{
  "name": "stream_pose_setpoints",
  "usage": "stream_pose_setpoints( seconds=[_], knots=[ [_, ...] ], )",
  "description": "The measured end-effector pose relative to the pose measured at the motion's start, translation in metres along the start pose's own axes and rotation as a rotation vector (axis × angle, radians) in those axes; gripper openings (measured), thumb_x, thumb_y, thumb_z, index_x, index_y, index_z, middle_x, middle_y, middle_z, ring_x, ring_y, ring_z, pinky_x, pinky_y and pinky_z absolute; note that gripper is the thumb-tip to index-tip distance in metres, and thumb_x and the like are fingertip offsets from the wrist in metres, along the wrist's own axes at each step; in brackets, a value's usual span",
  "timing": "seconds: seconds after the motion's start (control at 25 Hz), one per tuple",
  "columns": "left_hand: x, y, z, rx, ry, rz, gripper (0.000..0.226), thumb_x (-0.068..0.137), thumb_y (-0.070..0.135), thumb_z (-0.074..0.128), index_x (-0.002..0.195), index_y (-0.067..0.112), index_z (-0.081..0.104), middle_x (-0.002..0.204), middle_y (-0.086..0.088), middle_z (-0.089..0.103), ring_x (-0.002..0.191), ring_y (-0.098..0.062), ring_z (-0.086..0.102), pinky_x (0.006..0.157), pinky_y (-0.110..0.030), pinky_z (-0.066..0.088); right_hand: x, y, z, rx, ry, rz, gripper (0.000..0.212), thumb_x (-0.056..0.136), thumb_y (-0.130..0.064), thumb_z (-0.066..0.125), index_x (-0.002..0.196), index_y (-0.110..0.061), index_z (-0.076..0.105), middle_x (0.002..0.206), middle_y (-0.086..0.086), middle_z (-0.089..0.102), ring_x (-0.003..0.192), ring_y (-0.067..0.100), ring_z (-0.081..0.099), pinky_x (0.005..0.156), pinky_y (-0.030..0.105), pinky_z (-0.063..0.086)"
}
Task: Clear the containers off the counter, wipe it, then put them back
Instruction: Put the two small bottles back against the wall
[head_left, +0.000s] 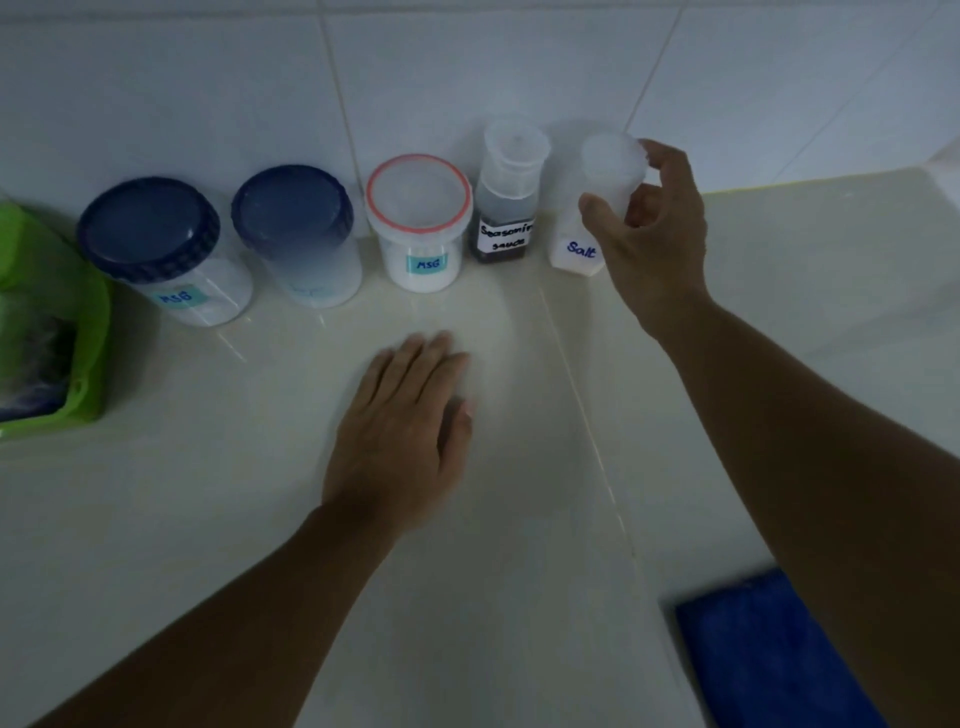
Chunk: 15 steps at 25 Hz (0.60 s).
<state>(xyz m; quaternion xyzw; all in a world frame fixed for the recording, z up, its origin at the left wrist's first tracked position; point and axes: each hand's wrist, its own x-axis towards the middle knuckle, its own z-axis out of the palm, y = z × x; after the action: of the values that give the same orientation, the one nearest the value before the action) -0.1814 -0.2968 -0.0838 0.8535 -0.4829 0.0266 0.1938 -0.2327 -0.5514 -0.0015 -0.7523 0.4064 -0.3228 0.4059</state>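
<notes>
Several containers stand in a row along the tiled wall. From the left: a blue-lidded jar labelled MSG (166, 249), a second blue-lidded jar (301, 234), a red-rimmed tub labelled MSG (418, 223), a seasoning sauce bottle (506, 192) and a white salt bottle (587, 208). My right hand (654, 228) is wrapped around the salt bottle, thumb in front and fingers at its cap. My left hand (405, 431) lies flat, palm down, on the pale counter (208, 467) in front of the row, holding nothing.
A green basket (78, 364) with dark contents sits at the left edge. A folded blue cloth (769, 654) lies on the counter at the bottom right, partly under my right forearm. The counter steps up to a ledge at the far right.
</notes>
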Motion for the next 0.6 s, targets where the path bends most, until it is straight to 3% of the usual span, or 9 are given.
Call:
stream_pose_setpoints(
  seconds=[0.08,0.16,0.24,0.32,0.4,0.6],
  knots=[
    [0.003,0.0,0.0,-0.005,-0.008,0.001,0.047,0.1,0.032,0.045,0.142,0.013,0.055,0.156,-0.006,0.047,0.147,-0.028,0.041,0.12,-0.049,0.03,0.011,0.006,0.003,0.005,-0.043,-0.008,0.054,0.077,-0.031,0.071,0.126,-0.032,0.05,0.089,-0.005,0.074,0.085,0.018,0.07,0.089,0.043,0.058],
    [0.004,-0.001,0.0,0.003,-0.012,-0.003,0.047,0.1,0.032,0.046,0.142,0.013,0.055,0.156,-0.005,0.047,0.147,-0.027,0.04,0.121,-0.049,0.029,0.014,0.012,0.003,0.01,-0.075,-0.019,0.069,0.071,-0.03,0.074,0.133,-0.033,0.045,0.101,-0.006,0.073,0.096,0.02,0.07,0.093,0.048,0.057],
    [0.004,-0.001,0.0,0.006,-0.016,-0.007,0.047,0.099,0.033,0.045,0.142,0.014,0.055,0.156,-0.004,0.046,0.148,-0.027,0.039,0.121,-0.048,0.028,0.012,0.016,0.004,0.001,-0.087,-0.016,0.087,0.068,-0.028,0.082,0.143,-0.033,0.037,0.112,-0.014,0.066,0.105,0.015,0.067,0.097,0.038,0.057],
    [0.005,0.0,0.0,0.014,-0.028,-0.005,0.047,0.1,0.033,0.044,0.142,0.015,0.054,0.157,-0.004,0.046,0.148,-0.026,0.038,0.121,-0.048,0.028,0.008,0.02,0.006,-0.048,-0.084,0.006,0.095,0.069,-0.023,0.088,0.147,-0.028,0.034,0.112,-0.016,0.06,0.103,0.011,0.065,0.086,0.016,0.054],
    [0.006,-0.001,-0.001,0.017,-0.038,-0.01,0.048,0.1,0.034,0.043,0.143,0.015,0.054,0.157,-0.004,0.045,0.149,-0.026,0.037,0.121,-0.049,0.028,0.008,0.023,0.01,-0.093,-0.063,0.034,0.088,0.069,-0.024,0.089,0.142,-0.022,0.04,0.112,-0.007,0.062,0.1,0.014,0.065,0.072,0.005,0.046],
    [0.004,-0.001,0.001,0.012,-0.01,-0.006,0.047,0.1,0.031,0.045,0.142,0.015,0.055,0.156,-0.003,0.046,0.149,-0.026,0.038,0.121,-0.049,0.029,0.017,0.024,0.017,-0.17,-0.048,0.027,0.072,0.07,-0.026,0.089,0.13,-0.014,0.051,0.104,-0.001,0.062,0.094,0.014,0.062,0.06,-0.005,0.036]
  ],
)
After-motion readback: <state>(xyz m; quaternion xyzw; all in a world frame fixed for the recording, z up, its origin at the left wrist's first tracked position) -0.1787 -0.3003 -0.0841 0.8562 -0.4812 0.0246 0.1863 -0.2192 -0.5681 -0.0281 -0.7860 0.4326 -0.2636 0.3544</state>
